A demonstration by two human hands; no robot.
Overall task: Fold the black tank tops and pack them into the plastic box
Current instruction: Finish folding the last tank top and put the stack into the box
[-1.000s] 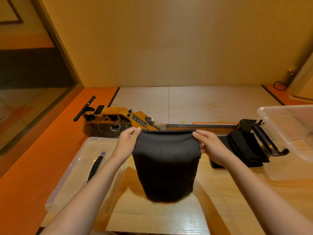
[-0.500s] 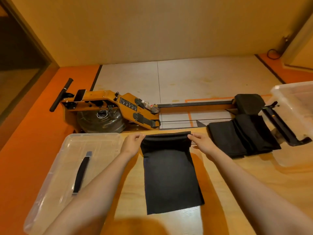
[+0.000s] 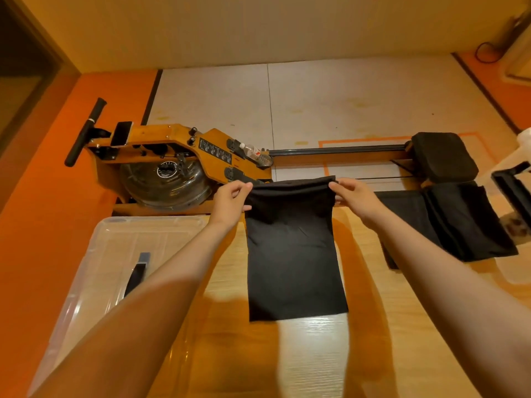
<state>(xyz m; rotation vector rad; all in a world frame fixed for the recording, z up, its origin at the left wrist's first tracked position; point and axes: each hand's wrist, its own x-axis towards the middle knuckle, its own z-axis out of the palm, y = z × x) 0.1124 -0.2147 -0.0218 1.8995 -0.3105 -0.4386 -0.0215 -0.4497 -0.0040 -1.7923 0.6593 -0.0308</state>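
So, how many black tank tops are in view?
2 at least: one top held by left hand and right hand; a folded pile at right may hide more.

Black tank top [image 3: 293, 254], orange floor [image 3: 43, 239]

no readable text, rowing machine label [image 3: 215, 151] blurred

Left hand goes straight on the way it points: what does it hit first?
The left hand pinches the tank top corner. Beyond it, probably the rowing machine past the table, though that sits lower; depth unclear.
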